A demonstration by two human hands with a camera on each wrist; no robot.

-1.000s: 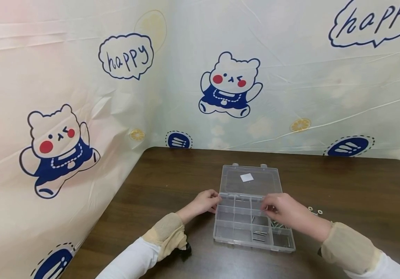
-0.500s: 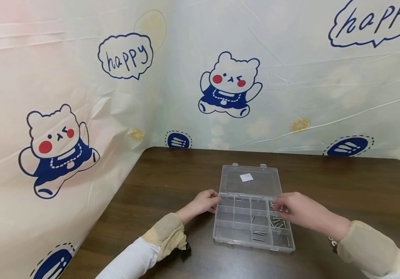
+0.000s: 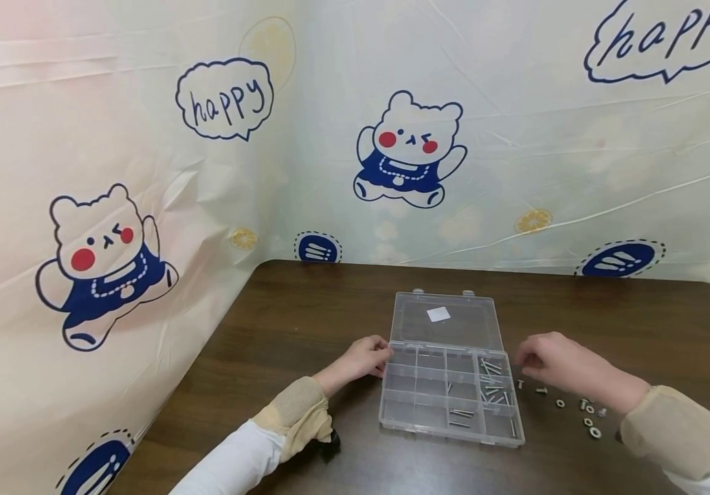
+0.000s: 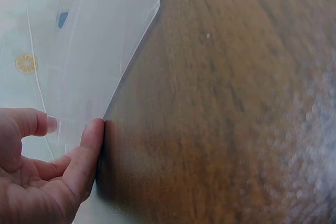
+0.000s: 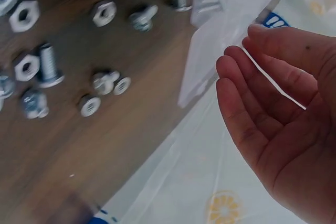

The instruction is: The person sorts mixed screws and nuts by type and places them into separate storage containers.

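Observation:
A clear plastic compartment box (image 3: 401, 412) lies on the table with its lid (image 3: 462, 335) folded back. Screws (image 3: 493, 394) fill two right-hand compartments, and a few more sit in other sections. My left hand (image 3: 368, 357) pinches the box's left side near the hinge; in the left wrist view the thumb and fingers (image 4: 93, 136) are at its corner. To the right of the box, my right hand (image 3: 555, 361) hovers with fingers loosely bent, holding nothing in the right wrist view. Beneath and beside it lie loose bolts (image 5: 48, 65) and hex nuts (image 5: 24, 16).
Small round-headed fasteners (image 5: 90, 105) and a washer (image 3: 595, 432) are scattered on the brown wooden table (image 3: 305, 309) right of the box. A small white label (image 3: 438, 314) shows on the lid. A printed cloth (image 3: 497, 158) hangs behind and at the left.
My right hand has moved from over the box's middle compartments rightward, past the right column, to the table beside it, uncovering the screws. My left hand stays at the box's side.

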